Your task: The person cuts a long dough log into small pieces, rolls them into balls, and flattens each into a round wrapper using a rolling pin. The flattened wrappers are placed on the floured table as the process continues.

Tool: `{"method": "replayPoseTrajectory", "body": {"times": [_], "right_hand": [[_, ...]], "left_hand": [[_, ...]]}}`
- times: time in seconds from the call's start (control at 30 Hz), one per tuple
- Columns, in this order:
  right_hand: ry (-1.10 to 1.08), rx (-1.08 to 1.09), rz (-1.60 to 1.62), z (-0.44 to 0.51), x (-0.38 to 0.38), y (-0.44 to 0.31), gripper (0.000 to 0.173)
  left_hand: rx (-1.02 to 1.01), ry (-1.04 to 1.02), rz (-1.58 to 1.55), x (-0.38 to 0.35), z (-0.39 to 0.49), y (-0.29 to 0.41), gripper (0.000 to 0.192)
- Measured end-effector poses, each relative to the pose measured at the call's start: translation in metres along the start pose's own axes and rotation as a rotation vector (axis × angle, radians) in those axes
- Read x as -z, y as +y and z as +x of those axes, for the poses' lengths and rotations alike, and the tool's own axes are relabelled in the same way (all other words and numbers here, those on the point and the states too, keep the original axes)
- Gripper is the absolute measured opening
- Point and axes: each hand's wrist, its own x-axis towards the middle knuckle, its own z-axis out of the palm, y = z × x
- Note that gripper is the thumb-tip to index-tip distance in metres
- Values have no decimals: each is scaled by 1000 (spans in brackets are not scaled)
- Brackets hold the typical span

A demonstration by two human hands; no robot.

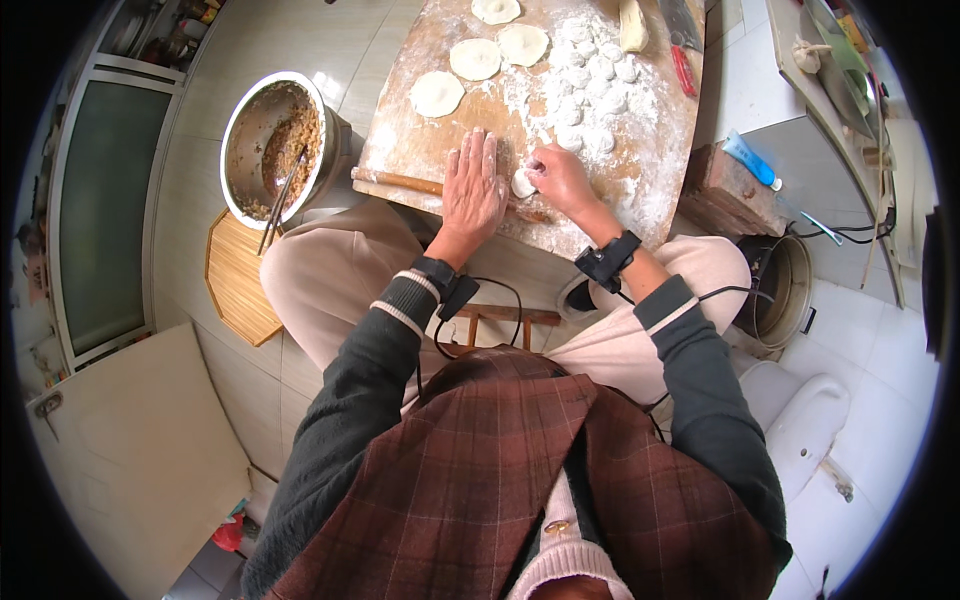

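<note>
My left hand [474,187] lies flat, palm down, over a wooden rolling pin [405,181] at the near edge of a floured wooden board [480,112]. The fingers of my right hand [559,176] pinch the edge of a small dough disc [523,183], just right of my left hand. Several flattened dough wrappers [436,94] lie towards the far left of the board. Floured dough pieces [600,67] are heaped on its right side. Beyond them is a longer strip of dough [633,26], with a red-handled knife [683,70] at the right edge.
Left of the board stands a metal bowl [232,142] of minced filling with chopsticks [279,199] in it. A slatted wooden tray [240,277] lies below. Bricks [731,191] and a blue tube [752,160] are on the right, near a metal pot [791,292]. Cables hang by my wrists.
</note>
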Motion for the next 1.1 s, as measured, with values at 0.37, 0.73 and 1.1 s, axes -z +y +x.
{"method": "replayPoseTrajectory", "body": {"times": [0.37,0.73,1.1], "right_hand": [[-27,161,-84,3,-1,8,10],[-31,96,-179,0,5,-2,12],[-70,52,-178,1,5,3,14]], "left_hand": [[36,-11,-72,-1,-5,1,63],[-12,76,-52,-3,-3,-2,63],[6,94,-27,3,11,8,63]]}}
